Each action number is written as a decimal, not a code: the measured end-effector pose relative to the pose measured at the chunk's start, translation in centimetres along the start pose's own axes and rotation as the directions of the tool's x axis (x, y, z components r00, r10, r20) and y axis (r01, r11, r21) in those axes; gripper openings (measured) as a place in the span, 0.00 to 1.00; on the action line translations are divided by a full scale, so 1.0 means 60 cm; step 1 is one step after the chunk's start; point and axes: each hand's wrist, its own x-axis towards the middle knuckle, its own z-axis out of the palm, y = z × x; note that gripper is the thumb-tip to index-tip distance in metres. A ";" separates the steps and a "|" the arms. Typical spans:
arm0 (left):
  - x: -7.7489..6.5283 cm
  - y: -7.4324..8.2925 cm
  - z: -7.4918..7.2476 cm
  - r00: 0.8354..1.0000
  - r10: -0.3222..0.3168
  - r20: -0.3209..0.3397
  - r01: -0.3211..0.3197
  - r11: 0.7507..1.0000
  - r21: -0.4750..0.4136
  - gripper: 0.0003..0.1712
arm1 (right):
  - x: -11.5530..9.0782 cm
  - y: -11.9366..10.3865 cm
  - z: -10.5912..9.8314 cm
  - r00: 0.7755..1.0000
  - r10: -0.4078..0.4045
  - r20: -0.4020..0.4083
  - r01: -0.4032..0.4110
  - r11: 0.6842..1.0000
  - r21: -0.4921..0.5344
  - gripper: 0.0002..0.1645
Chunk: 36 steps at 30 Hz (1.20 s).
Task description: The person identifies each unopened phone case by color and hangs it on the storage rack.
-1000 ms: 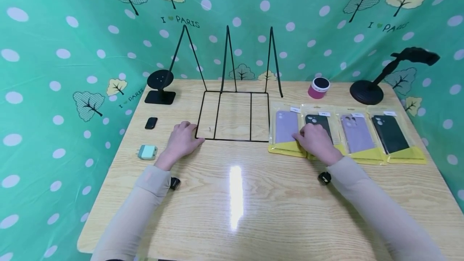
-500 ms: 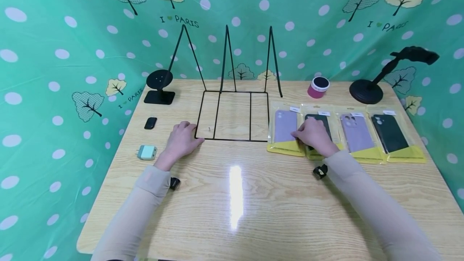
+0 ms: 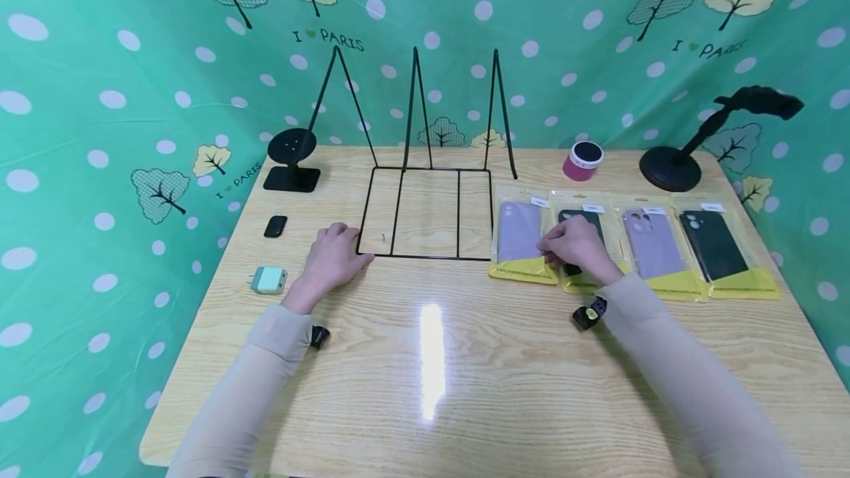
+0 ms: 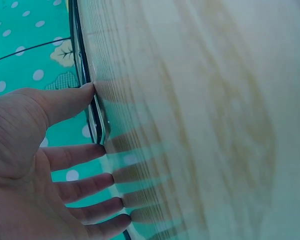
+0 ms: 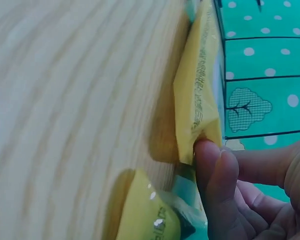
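My right hand (image 3: 576,246) pinches the lower right edge of the leftmost clear-and-yellow bag, which holds a lilac phone case (image 3: 519,229). In the right wrist view, thumb and index finger grip the bag's yellow end (image 5: 196,107), lifted a little off the wood. Under that hand lies a second bag with a dark phone case (image 3: 579,221), partly covered. My left hand (image 3: 334,253) rests at the front left corner of a black wire rack (image 3: 432,257). Its thumb and fingertips touch the table and the rack's corner, the fingers spread and fairly straight (image 4: 75,157).
Two more bagged cases, one lilac (image 3: 654,242) and one dark (image 3: 713,246), lie to the right. A black stand (image 3: 672,170), a pink jar (image 3: 583,161), a round-topped stand (image 3: 292,161), a small black item (image 3: 275,226) and a mint charger (image 3: 268,279) stand around.
My right hand has moved slightly left, and its wrist has turned a little. The bag's right edge looks slightly raised, and the lilac case in it has shifted left. My left hand stays put.
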 end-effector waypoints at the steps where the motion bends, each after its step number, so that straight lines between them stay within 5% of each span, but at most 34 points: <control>1: 0.000 0.000 0.000 1.000 0.000 0.001 0.000 1.000 0.000 0.37 | -0.003 0.000 0.000 1.000 0.001 -0.001 -0.001 1.000 0.017 0.12; 14: 0.000 -0.002 0.003 1.000 0.010 -0.006 -0.010 1.000 0.001 0.36 | -0.028 -0.008 0.001 0.998 0.001 0.064 -0.014 0.978 0.207 0.12; 20: 0.001 -0.002 0.002 1.000 0.011 -0.008 -0.011 1.000 0.004 0.36 | -0.040 -0.018 -0.005 0.998 0.000 0.058 -0.012 0.980 0.200 0.11; 28: 0.001 -0.002 0.002 1.000 0.008 -0.005 -0.008 1.000 -0.003 0.36 | -0.066 -0.033 -0.008 0.987 -0.160 -0.026 0.161 0.985 0.067 0.09; 36: 0.001 -0.002 0.001 1.000 0.000 0.005 0.000 1.000 -0.006 0.37 | -0.100 -0.061 0.004 0.928 -0.347 -0.134 0.353 0.935 0.028 0.06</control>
